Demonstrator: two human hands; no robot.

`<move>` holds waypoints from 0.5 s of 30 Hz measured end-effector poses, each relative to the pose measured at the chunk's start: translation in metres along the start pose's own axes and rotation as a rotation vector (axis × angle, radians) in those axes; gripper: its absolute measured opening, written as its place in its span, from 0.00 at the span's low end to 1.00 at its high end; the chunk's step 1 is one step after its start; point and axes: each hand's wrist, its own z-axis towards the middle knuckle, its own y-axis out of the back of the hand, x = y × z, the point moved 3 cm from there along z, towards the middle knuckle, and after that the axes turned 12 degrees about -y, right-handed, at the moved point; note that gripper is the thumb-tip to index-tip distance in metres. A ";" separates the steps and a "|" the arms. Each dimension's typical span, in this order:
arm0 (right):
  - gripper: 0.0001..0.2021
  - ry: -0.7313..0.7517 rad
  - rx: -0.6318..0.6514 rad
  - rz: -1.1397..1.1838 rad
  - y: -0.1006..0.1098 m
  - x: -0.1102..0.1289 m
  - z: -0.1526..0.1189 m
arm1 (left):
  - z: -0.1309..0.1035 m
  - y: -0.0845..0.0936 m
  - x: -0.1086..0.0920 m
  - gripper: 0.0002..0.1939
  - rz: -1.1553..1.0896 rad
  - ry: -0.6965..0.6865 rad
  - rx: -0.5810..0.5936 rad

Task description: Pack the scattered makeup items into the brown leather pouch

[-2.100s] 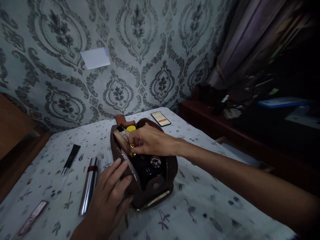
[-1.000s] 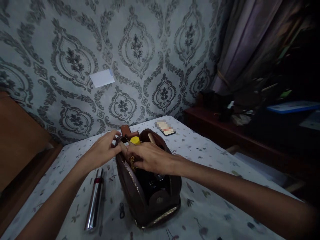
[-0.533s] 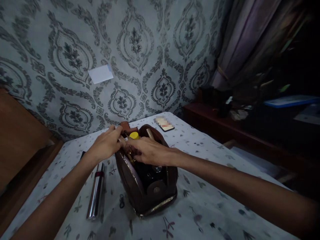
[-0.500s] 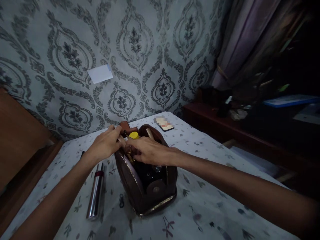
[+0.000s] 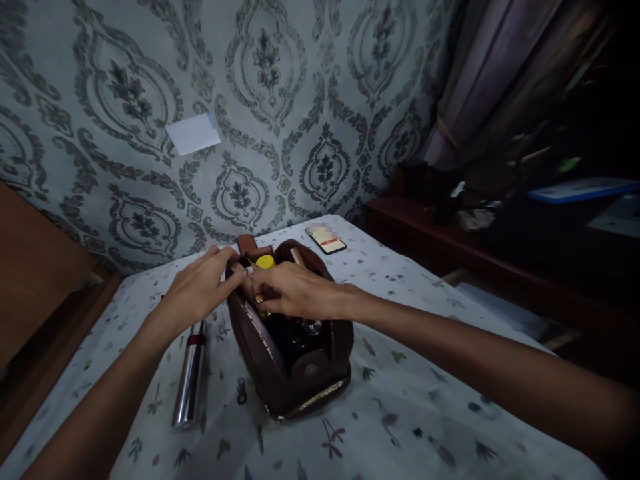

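A dark brown zippered cosmetic bag (image 5: 280, 393) stands unzipped on a white printed cloth. My left hand (image 5: 203, 280) pinches the bag's left rim near its far end, thumb inside and fingers over the edge. Inside the mouth, my right hand (image 5: 305, 291) reaches in from the right with its fingers curled; what they hold is hidden. A yellow cap (image 5: 265, 262) rises just behind those fingers, and a gold-coloured item (image 5: 260, 303) shows below them. Dark items and a pale tube (image 5: 297, 256) also sit in the bag.
Left of the bag lies a silver tube with a red band (image 5: 189, 383). A phone (image 5: 327, 239) rests behind it, and a brown strap (image 5: 247, 245) lies at the far side. A small black loop (image 5: 242, 391) is on the cloth. Patterned wall stands behind; a dark red ledge (image 5: 400, 217) runs at right.
My left hand's fingers have shifted slightly along the rim, its thumb now more apart. My right hand stays inside the bag. The whole view has shifted a little.
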 end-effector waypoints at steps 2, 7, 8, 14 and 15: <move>0.03 -0.017 -0.034 0.007 0.004 -0.001 0.000 | -0.002 -0.001 -0.001 0.15 -0.013 0.001 -0.015; 0.05 -0.082 -0.100 -0.004 0.018 -0.002 -0.003 | -0.004 -0.001 -0.004 0.15 -0.064 0.000 -0.048; 0.05 -0.089 -0.083 -0.035 0.018 -0.001 -0.004 | -0.005 -0.001 -0.004 0.16 -0.067 -0.001 -0.047; 0.06 -0.087 0.055 -0.229 0.006 0.001 -0.006 | -0.005 -0.004 -0.004 0.17 -0.078 -0.014 -0.044; 0.07 -0.087 0.066 -0.236 0.005 0.001 -0.007 | -0.005 -0.004 -0.004 0.17 -0.081 -0.015 -0.046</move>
